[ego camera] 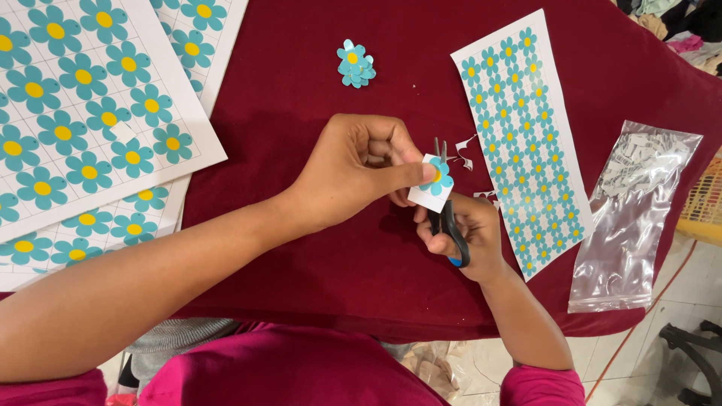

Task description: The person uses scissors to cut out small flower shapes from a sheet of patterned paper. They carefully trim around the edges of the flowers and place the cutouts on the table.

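My left hand (353, 169) pinches a small white paper square printed with a blue flower (435, 182) between thumb and fingers. My right hand (470, 237) grips small scissors (449, 218) with black and blue handles, their blades pointing up and cutting at the paper square's upper edge. Both hands hover over a dark red cloth (316, 248). A few white paper scraps (465, 159) lie just beyond the blades.
Large sheets of blue flowers (83, 113) lie at the left. A narrow sheet of smaller flowers (523, 135) sits right of my hands. A small pile of cut-out flowers (355, 65) rests at the far middle. A clear plastic bag holding scraps (635, 218) hangs over the right edge.
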